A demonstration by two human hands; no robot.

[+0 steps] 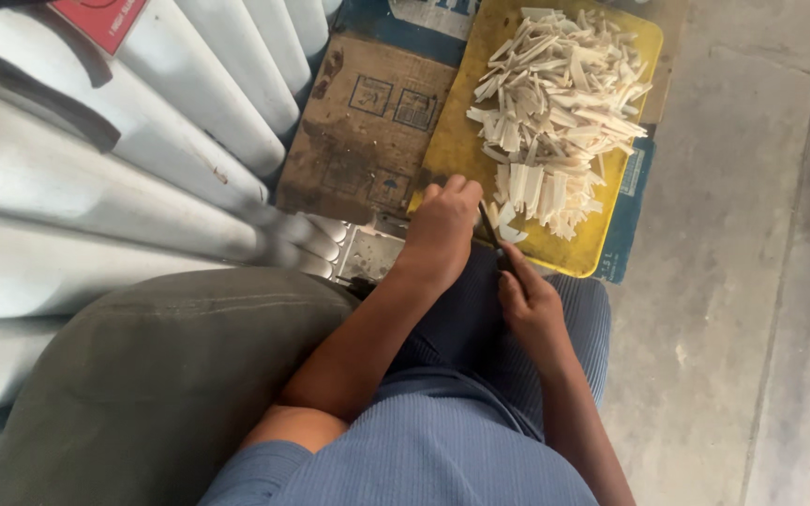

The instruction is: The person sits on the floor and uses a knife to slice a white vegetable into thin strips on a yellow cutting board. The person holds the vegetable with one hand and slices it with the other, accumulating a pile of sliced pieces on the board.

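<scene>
My left hand rests with curled fingers at the near edge of a yellow board. Its back faces me, so whatever lies under the fingers is hidden. My right hand sits just right of it above my lap and grips a dark knife. The blade points up toward the board between the two hands. A few pale pieces lie by the blade tip. A heap of pale cut strips covers most of the board.
The board sits on flattened brown cardboard over a blue sheet. Corrugated metal sheeting fills the left side. A grey-green cushion-like mass is at lower left. Concrete floor runs along the right.
</scene>
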